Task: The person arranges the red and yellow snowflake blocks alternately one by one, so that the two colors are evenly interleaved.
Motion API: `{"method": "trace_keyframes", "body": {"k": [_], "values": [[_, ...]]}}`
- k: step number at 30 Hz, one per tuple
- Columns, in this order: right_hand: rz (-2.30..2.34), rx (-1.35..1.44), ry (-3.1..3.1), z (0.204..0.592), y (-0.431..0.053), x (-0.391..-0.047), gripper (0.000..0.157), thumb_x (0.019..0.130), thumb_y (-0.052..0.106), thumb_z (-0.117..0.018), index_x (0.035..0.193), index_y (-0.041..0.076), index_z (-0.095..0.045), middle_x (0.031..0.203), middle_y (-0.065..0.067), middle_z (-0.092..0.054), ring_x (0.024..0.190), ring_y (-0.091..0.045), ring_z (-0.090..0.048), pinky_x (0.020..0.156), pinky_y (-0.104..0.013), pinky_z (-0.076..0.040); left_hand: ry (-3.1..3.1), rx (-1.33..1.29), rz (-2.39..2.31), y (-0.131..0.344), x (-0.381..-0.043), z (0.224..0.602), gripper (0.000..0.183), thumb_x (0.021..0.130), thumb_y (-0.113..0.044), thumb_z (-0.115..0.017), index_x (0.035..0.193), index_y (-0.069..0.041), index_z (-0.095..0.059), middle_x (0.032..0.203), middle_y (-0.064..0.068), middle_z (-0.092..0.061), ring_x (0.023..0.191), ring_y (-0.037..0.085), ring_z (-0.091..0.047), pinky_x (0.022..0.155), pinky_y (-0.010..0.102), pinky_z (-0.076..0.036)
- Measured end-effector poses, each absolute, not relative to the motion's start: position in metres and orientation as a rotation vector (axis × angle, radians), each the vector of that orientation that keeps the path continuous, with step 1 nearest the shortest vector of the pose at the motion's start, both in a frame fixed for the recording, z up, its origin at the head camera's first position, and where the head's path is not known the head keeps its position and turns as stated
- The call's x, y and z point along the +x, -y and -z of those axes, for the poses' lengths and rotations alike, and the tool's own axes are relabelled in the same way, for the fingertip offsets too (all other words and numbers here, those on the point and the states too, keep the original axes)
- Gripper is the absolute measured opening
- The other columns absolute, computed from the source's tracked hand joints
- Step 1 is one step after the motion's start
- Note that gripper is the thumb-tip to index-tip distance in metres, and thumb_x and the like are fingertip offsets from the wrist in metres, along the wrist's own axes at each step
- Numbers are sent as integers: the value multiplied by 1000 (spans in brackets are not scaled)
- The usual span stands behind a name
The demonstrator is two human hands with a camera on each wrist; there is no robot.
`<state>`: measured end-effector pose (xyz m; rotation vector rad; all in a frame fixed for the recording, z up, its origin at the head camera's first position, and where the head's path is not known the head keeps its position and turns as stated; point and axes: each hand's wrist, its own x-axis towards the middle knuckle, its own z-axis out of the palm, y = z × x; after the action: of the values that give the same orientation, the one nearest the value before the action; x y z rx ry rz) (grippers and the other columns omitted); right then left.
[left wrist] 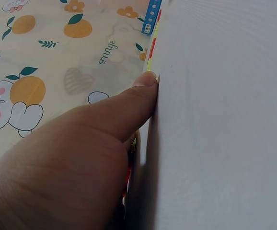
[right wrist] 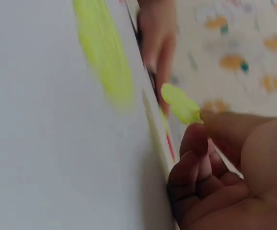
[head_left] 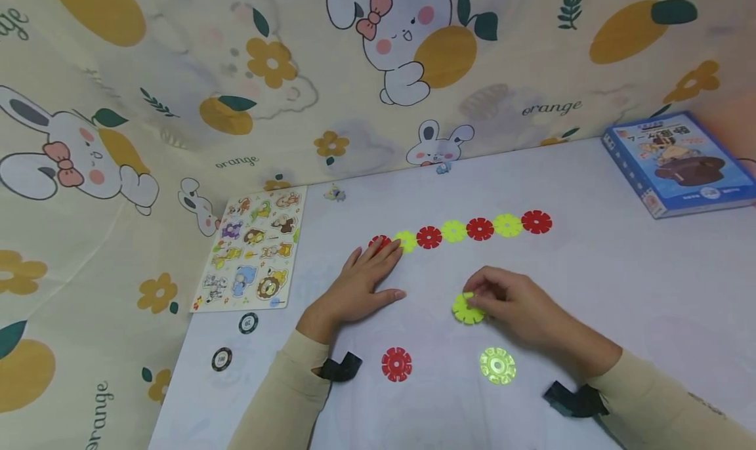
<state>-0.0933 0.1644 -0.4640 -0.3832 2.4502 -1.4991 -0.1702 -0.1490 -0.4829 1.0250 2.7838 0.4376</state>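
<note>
My left hand [head_left: 367, 285] lies flat with its fingers stretched over the left end of a row of joined notched discs. Its fingertips rest on a red disc [head_left: 378, 243] and reach the edge of the yellow-green disc [head_left: 405, 241] beside it. Red and yellow-green alternate along the row up to a red disc [head_left: 537, 222] at the right end. Nearer to me, my right hand [head_left: 514, 302] pinches a loose yellow-green notched disc [head_left: 466, 310] between thumb and fingers; the right wrist view shows this disc [right wrist: 181, 104] tilted in the fingertips.
In front lie a loose red disc [head_left: 396, 364] and a yellow-green disc [head_left: 497, 365]. A sheet of animal stickers [head_left: 251, 250] and two black round chips [head_left: 249, 323] are at left. A blue box [head_left: 679, 164] stands far right. Small figures [head_left: 334, 193] sit near the patterned backdrop [head_left: 366, 135].
</note>
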Motion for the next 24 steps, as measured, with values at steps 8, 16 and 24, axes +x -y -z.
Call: {"method": "trace_keyframes", "body": {"k": [8, 16, 24], "values": [[1487, -63, -2665, 470, -233, -120, 29, 92, 39, -63, 114, 20, -63, 101, -3, -61, 83, -24, -57, 64, -25, -53, -2788, 1025, -420, 148, -172, 485, 82, 89, -66, -45, 154, -28, -15, 158, -14, -6, 144, 19, 1, 112, 51, 0], [1301, 250, -2848, 474, -294, -135, 45, 96, 47, -50, 126, 14, -59, 117, -11, -53, 95, -27, -47, 60, -14, -48, -2771, 1032, -431, 148, -172, 484, 81, 90, -66, -43, 154, -27, -15, 158, -14, -6, 144, 19, 2, 112, 51, 0], [1204, 241, -2958, 468, -301, -139, 51, 99, 31, -52, 145, 11, -42, 135, -24, -41, 113, -43, -45, 75, -30, -53, -2783, 1023, -428, 150, -171, 486, 81, 89, -66, -44, 154, -27, -16, 158, -12, -8, 144, 20, 0, 112, 52, -1]]}}
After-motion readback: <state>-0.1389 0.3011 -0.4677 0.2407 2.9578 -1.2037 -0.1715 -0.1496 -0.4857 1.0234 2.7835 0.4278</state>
